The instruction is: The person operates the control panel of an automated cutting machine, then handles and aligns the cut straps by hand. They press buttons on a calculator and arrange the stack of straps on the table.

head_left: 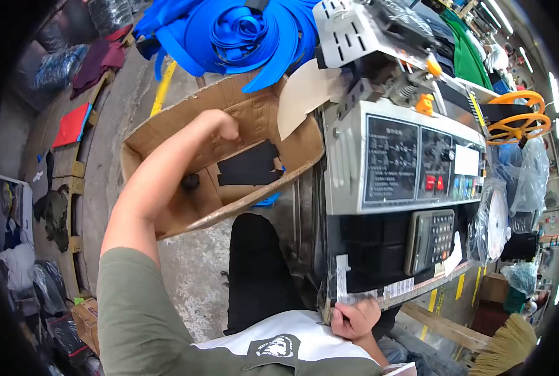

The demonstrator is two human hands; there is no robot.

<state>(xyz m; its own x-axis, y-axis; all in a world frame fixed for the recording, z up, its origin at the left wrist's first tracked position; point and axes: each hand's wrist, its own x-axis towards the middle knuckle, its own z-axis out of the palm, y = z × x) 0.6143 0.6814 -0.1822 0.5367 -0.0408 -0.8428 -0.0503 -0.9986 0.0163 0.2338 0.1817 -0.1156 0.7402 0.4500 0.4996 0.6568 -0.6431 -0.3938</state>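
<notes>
My left hand hangs over an open cardboard box, its wrist bent and fingers curled downward. The inside of that hand is hidden from me. Below it in the box lie stacked black pieces with notched edges, and a small dark lump. My right hand is closed in a loose fist at the front edge of the machine table, near a strip of tape; nothing shows between its fingers. Beyond it stands a grey machine with a control panel and red buttons.
A heap of blue webbing lies behind the box. A curved beige sheet slopes from the machine toward the box. On the machine's table sits a calculator. Orange reels stand at right, a straw broom lower right, wooden pallets at left.
</notes>
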